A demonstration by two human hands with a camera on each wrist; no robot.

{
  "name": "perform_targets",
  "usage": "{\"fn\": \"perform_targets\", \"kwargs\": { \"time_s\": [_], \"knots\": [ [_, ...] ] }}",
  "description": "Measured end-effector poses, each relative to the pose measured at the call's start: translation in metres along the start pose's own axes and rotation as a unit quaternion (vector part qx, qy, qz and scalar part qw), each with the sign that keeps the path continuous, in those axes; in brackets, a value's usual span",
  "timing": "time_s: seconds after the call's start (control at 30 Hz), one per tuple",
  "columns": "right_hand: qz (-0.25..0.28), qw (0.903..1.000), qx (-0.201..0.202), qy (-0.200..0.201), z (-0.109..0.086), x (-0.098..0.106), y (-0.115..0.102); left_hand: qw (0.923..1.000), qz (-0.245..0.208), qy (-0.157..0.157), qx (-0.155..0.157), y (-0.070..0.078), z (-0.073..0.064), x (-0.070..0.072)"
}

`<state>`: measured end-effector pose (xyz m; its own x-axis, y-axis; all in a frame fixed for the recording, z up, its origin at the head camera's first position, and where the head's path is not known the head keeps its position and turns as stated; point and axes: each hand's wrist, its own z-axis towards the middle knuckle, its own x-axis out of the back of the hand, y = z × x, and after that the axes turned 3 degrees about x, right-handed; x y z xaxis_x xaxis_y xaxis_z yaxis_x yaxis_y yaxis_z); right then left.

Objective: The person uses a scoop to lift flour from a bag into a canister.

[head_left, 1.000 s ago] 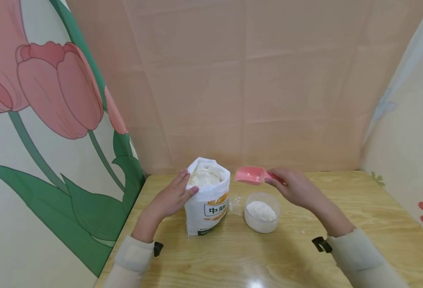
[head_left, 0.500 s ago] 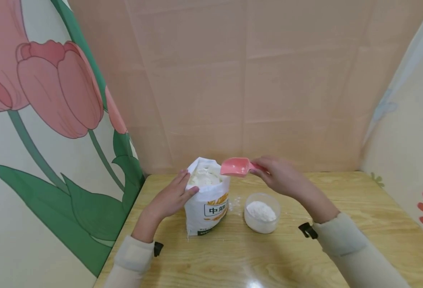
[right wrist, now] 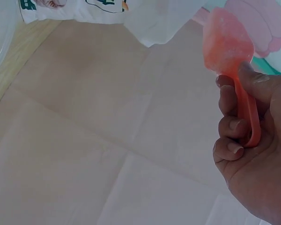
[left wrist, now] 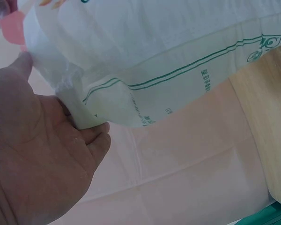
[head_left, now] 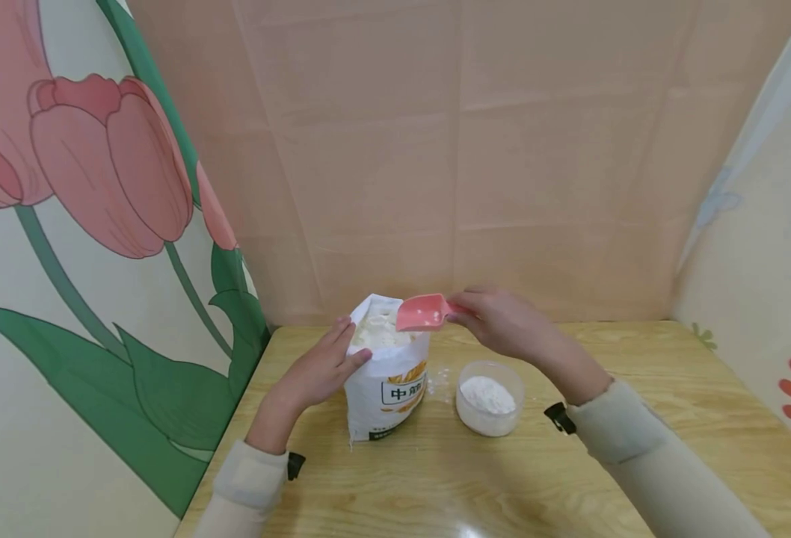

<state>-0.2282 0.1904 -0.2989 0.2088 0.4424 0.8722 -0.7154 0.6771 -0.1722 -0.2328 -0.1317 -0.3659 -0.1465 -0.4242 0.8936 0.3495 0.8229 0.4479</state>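
Note:
A white bag of flour (head_left: pixel 389 396) stands upright on the table, its top gaping and pale flour showing inside. My left hand (head_left: pixel 321 370) holds the bag by its upper left edge, thumb at the front of the rim; in the left wrist view the fingers (left wrist: pixel 99 140) bend round the edge. A pink scoop (head_left: pixel 422 312) with a little flour on its blade hangs over the right part of the bag's mouth. My right hand (head_left: pixel 503 317) grips the scoop's handle, fingers curled round it in the right wrist view.
A clear round bowl (head_left: pixel 468 415) of flour stands right of the bag, below my right forearm. Flour specks (head_left: pixel 441 379) lie on the wooden table (head_left: pixel 342 493). A pinkish cloth (head_left: pixel 537 187) hangs behind, and a tulip-painted wall (head_left: pixel 5 418) rises at left.
My right hand has carried the scoop leftward and slightly up, from above the bowl's far side to over the bag's mouth. My left hand and the bag have stayed put.

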Motion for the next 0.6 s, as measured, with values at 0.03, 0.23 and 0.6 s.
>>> {"fn": "perform_targets", "kwargs": {
  "time_s": [0.03,0.23,0.6],
  "knots": [
    [-0.002,1.0,-0.002,-0.007,0.002,0.0,-0.002,1.0,0.0,0.001,-0.001,-0.001,0.0,0.0],
    [-0.025,0.9988,-0.003,-0.042,0.016,0.002,-0.013,1.0,-0.003,0.003,-0.003,-0.001,0.0,0.0],
    [-0.152,0.9768,0.081,-0.127,0.049,0.003,-0.027,1.0,-0.001,0.002,-0.001,-0.001,-0.001,0.001]
  ]
}}
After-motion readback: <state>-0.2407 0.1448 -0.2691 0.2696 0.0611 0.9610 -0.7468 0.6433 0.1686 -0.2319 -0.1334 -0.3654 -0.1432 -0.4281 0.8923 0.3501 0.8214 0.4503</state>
